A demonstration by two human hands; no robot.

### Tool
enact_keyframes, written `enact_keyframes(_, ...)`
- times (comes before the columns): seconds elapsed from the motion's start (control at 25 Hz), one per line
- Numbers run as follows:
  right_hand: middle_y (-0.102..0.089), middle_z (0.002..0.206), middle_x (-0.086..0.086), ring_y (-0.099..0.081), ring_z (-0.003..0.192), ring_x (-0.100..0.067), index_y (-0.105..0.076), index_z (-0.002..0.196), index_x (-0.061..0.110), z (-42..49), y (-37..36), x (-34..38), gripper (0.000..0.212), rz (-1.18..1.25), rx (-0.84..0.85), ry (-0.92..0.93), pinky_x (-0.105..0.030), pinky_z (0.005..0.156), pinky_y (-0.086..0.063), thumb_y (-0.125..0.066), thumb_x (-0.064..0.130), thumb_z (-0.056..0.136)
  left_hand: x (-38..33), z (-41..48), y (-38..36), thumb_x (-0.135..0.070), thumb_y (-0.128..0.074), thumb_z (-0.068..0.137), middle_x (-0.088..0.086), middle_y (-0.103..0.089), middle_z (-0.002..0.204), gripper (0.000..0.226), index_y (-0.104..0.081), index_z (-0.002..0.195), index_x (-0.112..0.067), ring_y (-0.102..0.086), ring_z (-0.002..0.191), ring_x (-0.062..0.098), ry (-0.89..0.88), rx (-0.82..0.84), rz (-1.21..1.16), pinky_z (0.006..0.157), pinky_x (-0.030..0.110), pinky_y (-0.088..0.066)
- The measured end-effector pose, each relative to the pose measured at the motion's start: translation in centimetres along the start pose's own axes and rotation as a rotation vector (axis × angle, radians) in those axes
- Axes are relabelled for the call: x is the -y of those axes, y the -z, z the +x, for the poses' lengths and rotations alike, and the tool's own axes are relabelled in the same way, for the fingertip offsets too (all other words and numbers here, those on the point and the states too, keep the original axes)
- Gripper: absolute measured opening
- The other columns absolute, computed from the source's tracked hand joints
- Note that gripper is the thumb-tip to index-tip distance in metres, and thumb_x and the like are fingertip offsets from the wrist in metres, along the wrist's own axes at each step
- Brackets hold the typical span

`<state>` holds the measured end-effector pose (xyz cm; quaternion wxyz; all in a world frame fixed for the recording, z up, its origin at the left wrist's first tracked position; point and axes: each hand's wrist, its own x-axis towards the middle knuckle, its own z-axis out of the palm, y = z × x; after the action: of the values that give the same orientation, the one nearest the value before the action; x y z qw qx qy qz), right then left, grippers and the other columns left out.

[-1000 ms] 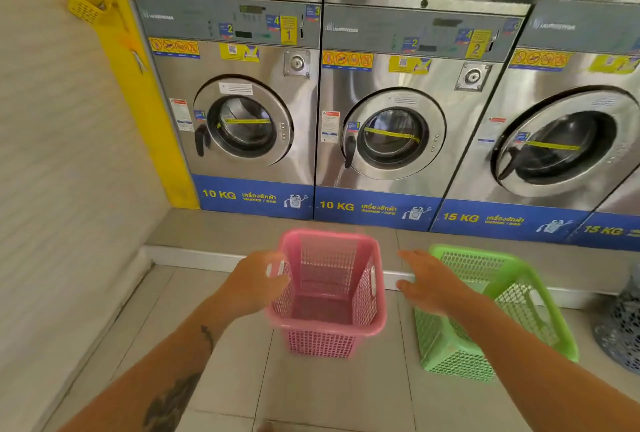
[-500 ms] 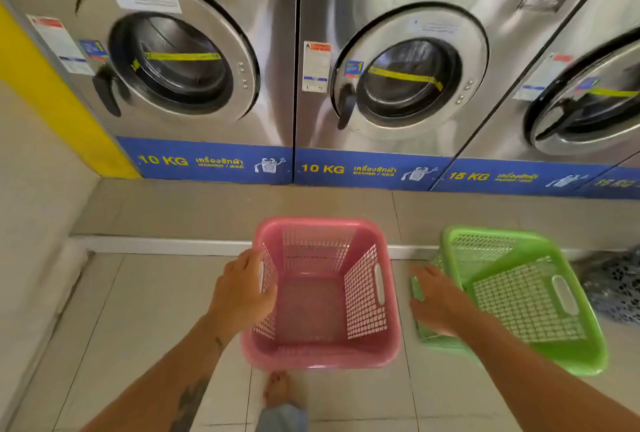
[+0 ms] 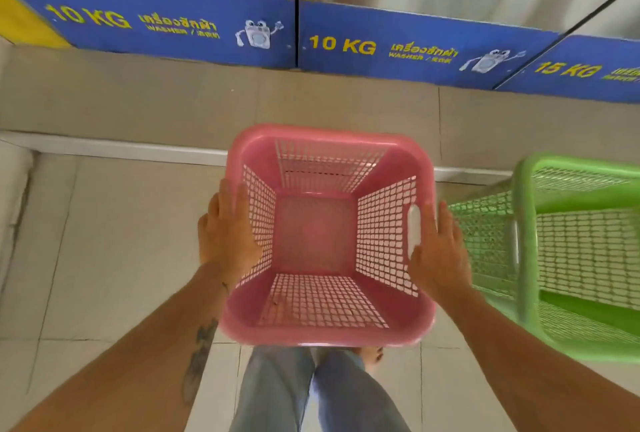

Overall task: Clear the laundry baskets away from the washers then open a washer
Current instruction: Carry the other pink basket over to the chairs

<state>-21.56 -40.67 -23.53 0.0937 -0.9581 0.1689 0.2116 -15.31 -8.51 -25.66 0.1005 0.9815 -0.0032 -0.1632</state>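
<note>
An empty pink mesh laundry basket (image 3: 322,331) sits right below me, seen from above. My left hand (image 3: 227,234) presses flat against its left wall, and my right hand (image 3: 438,251) lies on its right rim beside the white handle slot. A green mesh basket (image 3: 526,244) stands on the floor immediately to its right, cut off by the frame edge. Only the blue bottom panels of the washers (image 3: 173,26) show at the top; their doors are out of view.
A raised tiled step (image 3: 138,102) with a white edge strip runs in front of the washers. A yellow wall strip (image 3: 20,22) is at far left. My legs (image 3: 311,393) in jeans stand under the pink basket.
My head has tilted down and closer, so the washer doors left the view. My right hand moved from the green basket to the pink basket's right side; both hands now clasp the pink basket.
</note>
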Motion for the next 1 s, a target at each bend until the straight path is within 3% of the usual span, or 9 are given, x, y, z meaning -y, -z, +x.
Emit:
enact_keyframes(0.16, -0.010, 0.157, -0.025, -0.024, 0.140, -0.049, -0.009, 0.152, 0.008, 2.5, -3.4, -1.4, 0.088, -0.127, -0.046, 0.078, -0.060, 0.106, -0.037, -0.060, 0.011, 0.081, 1.3, 1.4, -3.5, -0.016, -0.078, 0.071, 0.013, -0.005, 0.161, 0.111, -0.002, 0.153, -0.017, -0.014, 0.146, 0.037, -0.019, -0.037, -0.002, 0.110, 0.053, -0.036)
enact_keyframes(0.32, -0.009, 0.153, -0.027, -0.034, 0.131, -0.052, -0.010, 0.150, 0.004, 3.7, -3.3, -1.6, 0.091, -0.175, -0.046, 0.139, -0.056, 0.092, -0.051, -0.061, 0.004, 0.075, 2.4, 1.9, -3.3, -0.012, -0.077, 0.074, 0.007, 0.003, 0.162, 0.113, 0.003, 0.153, -0.019, -0.013, 0.148, 0.033, -0.074, -0.037, -0.007, 0.086, 0.048, -0.057)
enact_keyframes(0.48, -0.013, 0.154, -0.018, -0.045, 0.122, -0.042, -0.008, 0.150, 0.008, 4.7, 1.7, -0.6, 0.104, -0.160, -0.089, 0.185, -0.045, 0.078, -0.059, -0.069, 0.002, 0.066, 1.9, 1.4, 0.7, -0.020, -0.075, 0.077, 0.002, -0.011, 0.161, 0.104, -0.005, 0.153, -0.024, -0.033, 0.140, 0.029, -0.056, -0.085, -0.107, 0.082, 0.043, -0.058)
enact_keyframes(0.6, -0.018, 0.151, -0.009, -0.048, 0.120, -0.035, -0.014, 0.148, 0.012, 2.7, 8.4, 0.7, 0.103, -0.159, -0.110, 0.258, -0.039, 0.076, -0.056, -0.073, 0.004, 0.063, 2.2, -1.3, 6.0, -0.018, -0.072, 0.079, -0.005, -0.032, 0.151, 0.093, -0.015, 0.150, -0.033, -0.058, 0.111, 0.020, -0.035, -0.131, -0.253, 0.065, 0.027, -0.057)
enact_keyframes(0.72, -0.025, 0.142, -0.004, -0.055, 0.102, -0.036, -0.023, 0.143, 0.014, -0.9, 15.0, 2.3, 0.094, -0.156, -0.139, 0.323, -0.037, 0.062, -0.046, -0.068, 0.003, 0.061, 2.2, -5.3, 11.1, -0.015, -0.071, 0.079, -0.009, -0.042, 0.143, 0.086, -0.022, 0.146, -0.037, -0.061, 0.088, 0.012, 0.042, -0.178, -0.311, 0.057, 0.018, -0.051)
enact_keyframes(0.88, -0.029, 0.139, 0.000, -0.056, 0.100, -0.036, -0.027, 0.141, 0.019, -5.5, 22.9, 4.4, 0.083, -0.135, -0.178, 0.446, -0.045, 0.069, -0.052, -0.063, 0.005, 0.068, 1.8, -12.7, 17.9, -0.021, -0.071, 0.078, -0.006, -0.045, 0.142, 0.082, -0.022, 0.142, -0.035, -0.064, 0.099, 0.021, 0.149, -0.264, -0.340, 0.076, 0.037, -0.059)
enact_keyframes(1.0, -0.033, 0.137, -0.001, -0.057, 0.098, -0.035, -0.028, 0.141, 0.017, -9.2, 27.1, 5.8, 0.078, -0.106, -0.181, 0.623, -0.046, 0.067, -0.051, -0.061, 0.003, 0.072, 0.9, -20.1, 21.4, -0.021, -0.067, 0.075, -0.007, -0.038, 0.143, 0.083, -0.021, 0.143, -0.033, -0.061, 0.103, 0.026, 0.257, -0.389, -0.335, 0.078, 0.036, -0.053)
